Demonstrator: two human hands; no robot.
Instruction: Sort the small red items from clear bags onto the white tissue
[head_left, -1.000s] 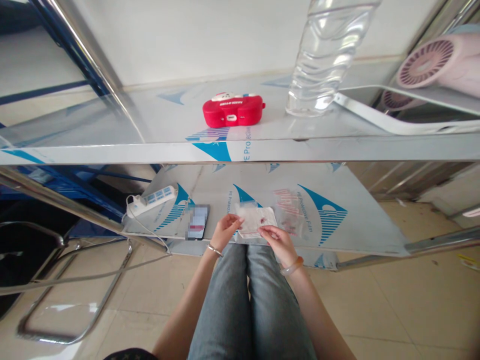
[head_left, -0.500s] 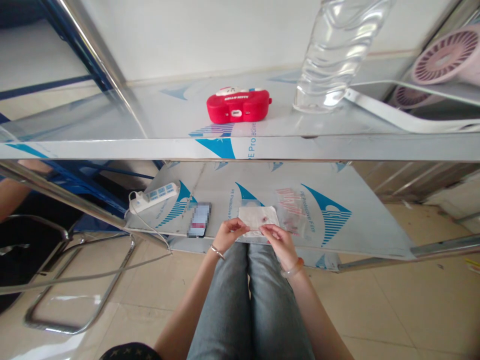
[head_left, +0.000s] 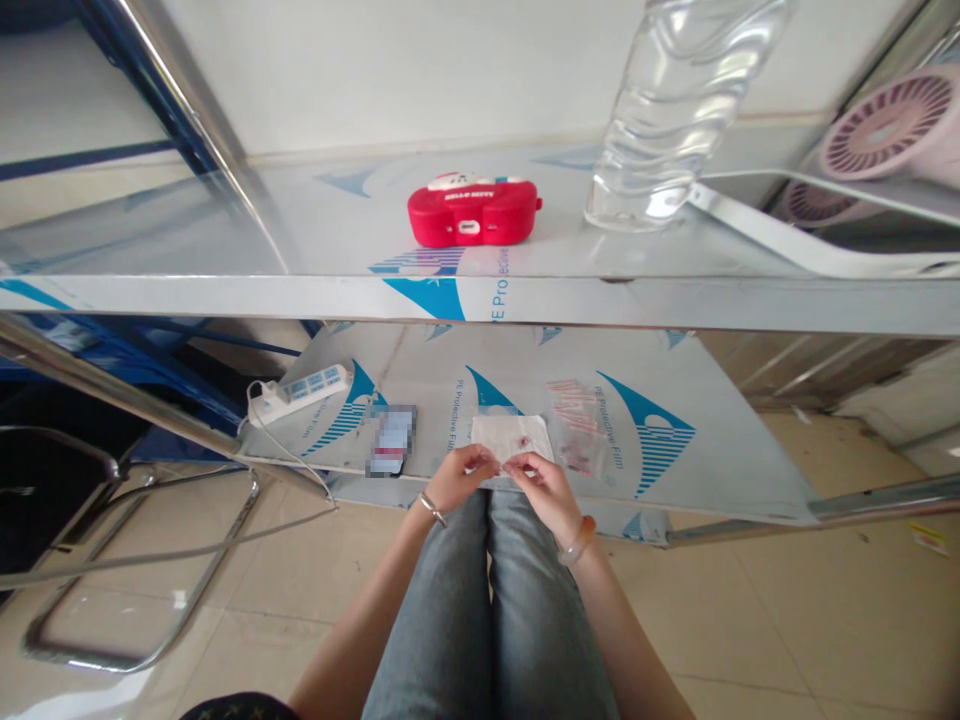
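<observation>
My left hand point(head_left: 459, 478) and my right hand point(head_left: 546, 488) meet fingertip to fingertip above the front edge of the lower shelf. Both are closed in a pinch; whatever lies between the fingers is too small to make out. Just behind them a white tissue-like sheet point(head_left: 499, 430) lies flat, with a few small dark reddish bits point(head_left: 523, 441) on it. Right of the sheet is a clear plastic bag point(head_left: 577, 415) with red marks and small dark contents. A phone point(head_left: 392, 440) with a blurred screen rests to the left of my left hand.
A white power strip point(head_left: 300, 393) with a cable sits on the lower shelf point(head_left: 420, 370) at left. On the upper shelf point(head_left: 300, 235), overhead of my hands, are a red case point(head_left: 474, 212), a clear bottle point(head_left: 660, 130) and a pink fan point(head_left: 892, 125). A metal-framed chair point(head_left: 142, 650) stands left.
My right hand has moved in toward my left, so the gap between the fingertips has narrowed. The view has shifted slightly. Things on the shelves stay in place.
</observation>
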